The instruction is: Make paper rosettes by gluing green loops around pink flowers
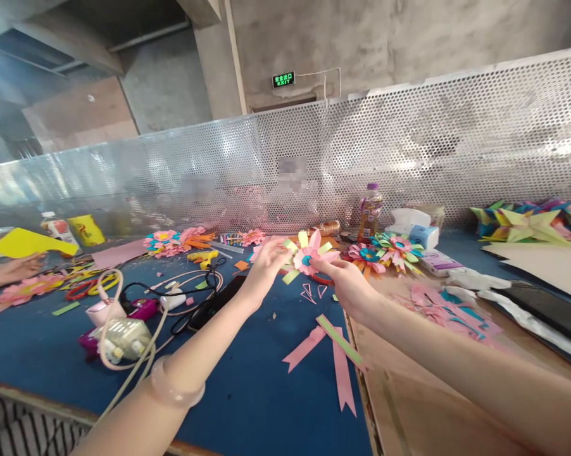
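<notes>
A paper flower (306, 260) with pink and pale green petals and a blue centre is held up between my two hands over the blue table. My left hand (269, 261) pinches its left side, fingertips at a green petal. From the right, my right hand (349, 284) grips its lower right edge, thumb near the centre. Just below lie small pink paper triangles (307, 292). Nearer me rest pink paper strips (344, 373) with notched ends, and a green strip (341, 342) crosses them.
Power strip and cables (124, 339) spread on the left beside a dark phone (219, 301). Finished paper flowers (383, 253) sit behind my right hand, near a drink bottle (370, 212). Another person's hand (17, 272) is at far left. A perforated metal panel (285, 171) borders the back.
</notes>
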Demonstrator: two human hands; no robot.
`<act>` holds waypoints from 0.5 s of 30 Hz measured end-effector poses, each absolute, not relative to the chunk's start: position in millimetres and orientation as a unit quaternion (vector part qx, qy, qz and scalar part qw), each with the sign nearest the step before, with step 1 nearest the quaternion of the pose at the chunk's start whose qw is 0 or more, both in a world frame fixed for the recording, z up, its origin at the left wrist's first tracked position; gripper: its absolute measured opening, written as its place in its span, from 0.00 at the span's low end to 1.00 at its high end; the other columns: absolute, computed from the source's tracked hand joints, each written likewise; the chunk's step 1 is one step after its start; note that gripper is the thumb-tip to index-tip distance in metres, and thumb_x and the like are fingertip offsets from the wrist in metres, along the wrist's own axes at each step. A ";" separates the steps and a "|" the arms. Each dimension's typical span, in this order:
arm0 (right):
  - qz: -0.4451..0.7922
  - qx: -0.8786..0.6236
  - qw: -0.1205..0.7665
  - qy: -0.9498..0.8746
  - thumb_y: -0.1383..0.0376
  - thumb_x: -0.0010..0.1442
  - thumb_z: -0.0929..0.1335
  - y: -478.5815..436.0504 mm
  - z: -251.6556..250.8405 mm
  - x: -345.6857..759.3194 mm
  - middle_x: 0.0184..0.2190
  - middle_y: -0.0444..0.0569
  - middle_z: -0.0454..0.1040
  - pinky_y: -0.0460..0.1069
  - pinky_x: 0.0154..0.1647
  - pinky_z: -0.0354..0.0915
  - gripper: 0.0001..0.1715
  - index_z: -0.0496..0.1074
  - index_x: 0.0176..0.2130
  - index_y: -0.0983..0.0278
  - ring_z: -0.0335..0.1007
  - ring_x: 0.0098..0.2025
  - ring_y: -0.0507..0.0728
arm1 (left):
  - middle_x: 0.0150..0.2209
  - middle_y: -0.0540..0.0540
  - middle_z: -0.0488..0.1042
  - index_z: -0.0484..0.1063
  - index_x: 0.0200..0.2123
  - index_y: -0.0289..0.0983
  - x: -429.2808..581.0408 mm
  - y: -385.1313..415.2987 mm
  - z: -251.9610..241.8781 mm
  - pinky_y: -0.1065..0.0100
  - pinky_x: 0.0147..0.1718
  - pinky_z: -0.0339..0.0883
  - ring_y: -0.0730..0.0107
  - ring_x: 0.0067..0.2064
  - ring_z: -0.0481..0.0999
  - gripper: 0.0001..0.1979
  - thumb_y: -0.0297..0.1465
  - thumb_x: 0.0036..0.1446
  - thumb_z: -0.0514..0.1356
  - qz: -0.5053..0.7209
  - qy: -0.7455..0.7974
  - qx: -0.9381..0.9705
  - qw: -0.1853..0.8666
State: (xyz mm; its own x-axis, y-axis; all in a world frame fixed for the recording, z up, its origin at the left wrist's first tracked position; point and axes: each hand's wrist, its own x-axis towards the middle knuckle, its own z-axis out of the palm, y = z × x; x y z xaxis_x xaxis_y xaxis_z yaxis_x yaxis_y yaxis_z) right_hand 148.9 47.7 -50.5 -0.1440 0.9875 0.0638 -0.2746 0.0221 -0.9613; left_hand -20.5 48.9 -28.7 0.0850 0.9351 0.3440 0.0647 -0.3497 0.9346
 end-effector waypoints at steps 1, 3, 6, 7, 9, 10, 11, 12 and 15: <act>0.580 -0.376 0.542 -0.478 0.55 0.45 0.74 49.5 -49.6 150.6 0.38 0.54 0.78 0.51 0.37 0.66 0.18 0.75 0.32 0.66 0.73 0.42 0.61 | 0.49 0.42 0.71 0.63 0.53 0.40 -21.9 50.6 -29.5 0.67 0.35 0.66 0.64 0.42 0.74 0.24 0.43 0.56 0.57 0.529 0.417 0.610 0.418; 0.559 -0.379 0.554 -0.487 0.55 0.44 0.74 53.9 -48.4 154.5 0.37 0.53 0.78 0.51 0.39 0.65 0.18 0.76 0.30 0.65 0.72 0.44 0.61 | 0.45 0.42 0.73 0.64 0.52 0.39 -24.8 52.9 -31.2 0.69 0.29 0.64 0.66 0.38 0.75 0.24 0.46 0.56 0.56 0.491 0.444 0.607 0.440; 0.541 -0.383 0.564 -0.492 0.54 0.43 0.75 61.1 -49.5 160.0 0.36 0.52 0.78 0.51 0.40 0.65 0.19 0.76 0.29 0.65 0.73 0.43 0.61 | 0.40 0.43 0.73 0.68 0.45 0.37 -27.8 53.8 -34.6 0.72 0.26 0.59 0.68 0.34 0.75 0.21 0.44 0.53 0.61 0.445 0.462 0.627 0.442; 0.540 -0.384 0.565 -0.492 0.53 0.43 0.75 63.2 -50.5 161.4 0.36 0.52 0.78 0.52 0.40 0.65 0.19 0.76 0.29 0.65 0.73 0.42 0.61 | 0.39 0.44 0.73 0.69 0.43 0.37 -28.3 53.7 -35.9 0.72 0.25 0.59 0.68 0.34 0.75 0.19 0.42 0.51 0.62 0.436 0.462 0.636 0.439; 0.540 -0.380 0.565 -0.495 0.53 0.43 0.75 66.1 -52.4 163.0 0.35 0.53 0.78 0.52 0.40 0.65 0.19 0.76 0.30 0.66 0.73 0.41 0.61 | 0.38 0.44 0.73 0.71 0.41 0.37 -28.8 53.5 -38.4 0.72 0.25 0.59 0.67 0.35 0.74 0.17 0.39 0.49 0.64 0.427 0.456 0.652 0.429; 0.541 -0.377 0.564 -0.497 0.53 0.44 0.75 66.9 -53.0 163.4 0.35 0.52 0.78 0.51 0.40 0.65 0.19 0.76 0.30 0.66 0.73 0.41 0.60 | 0.37 0.44 0.74 0.71 0.41 0.37 -28.9 53.5 -39.3 0.71 0.25 0.59 0.67 0.36 0.74 0.16 0.38 0.49 0.65 0.425 0.453 0.659 0.425; 0.542 -0.375 0.564 -0.497 0.53 0.44 0.75 67.3 -53.4 163.6 0.34 0.52 0.78 0.51 0.41 0.65 0.19 0.76 0.29 0.66 0.73 0.41 0.60 | 0.36 0.44 0.74 0.72 0.40 0.37 -28.9 53.5 -39.9 0.71 0.26 0.59 0.67 0.36 0.73 0.16 0.37 0.49 0.65 0.425 0.450 0.663 0.422; 0.545 -0.371 0.563 -0.498 0.54 0.44 0.74 67.4 -53.4 163.6 0.33 0.52 0.78 0.51 0.41 0.65 0.19 0.76 0.29 0.67 0.73 0.40 0.60 | 0.37 0.44 0.74 0.72 0.40 0.37 -28.9 53.5 -40.0 0.71 0.26 0.59 0.67 0.36 0.73 0.15 0.36 0.49 0.64 0.426 0.446 0.665 0.421; 0.547 -0.363 0.562 -0.503 0.54 0.44 0.74 66.6 -52.7 163.3 0.32 0.51 0.78 0.52 0.42 0.65 0.19 0.76 0.29 0.66 0.73 0.40 0.60 | 0.39 0.44 0.74 0.73 0.39 0.36 -28.7 53.0 -38.1 0.70 0.27 0.60 0.68 0.37 0.73 0.14 0.35 0.50 0.64 0.427 0.434 0.670 0.424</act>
State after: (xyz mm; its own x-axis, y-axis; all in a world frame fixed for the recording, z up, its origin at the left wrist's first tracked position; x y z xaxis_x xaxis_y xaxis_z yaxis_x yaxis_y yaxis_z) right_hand 163.3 66.6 -52.7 -0.1045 0.9803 0.1674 -0.2503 0.1370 -0.9584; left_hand -28.7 53.0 -38.1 0.2586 0.9442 0.2039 0.2204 -0.2632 0.9392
